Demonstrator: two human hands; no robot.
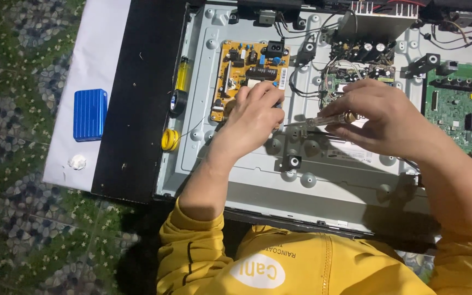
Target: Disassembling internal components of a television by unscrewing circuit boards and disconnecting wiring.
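My left hand [255,117] rests on the lower right corner of a yellow circuit board [241,65], fingers curled over its edge. That board sits in the grey metal back panel [279,180] of an opened flat screen. My right hand [381,117] grips a screwdriver [318,120] with a clear handle. The thin shaft points left, and its tip ends just under the fingers of my left hand. What the tip touches is hidden by those fingers.
A green circuit board [460,104] lies at the right and a finned heatsink board [378,22] at the top. At the panel's left edge are a yellow spool [169,140], a black tape roll [177,101] and a yellow tube [183,74]. A blue ribbed case [90,114] lies on a white sheet [94,54].
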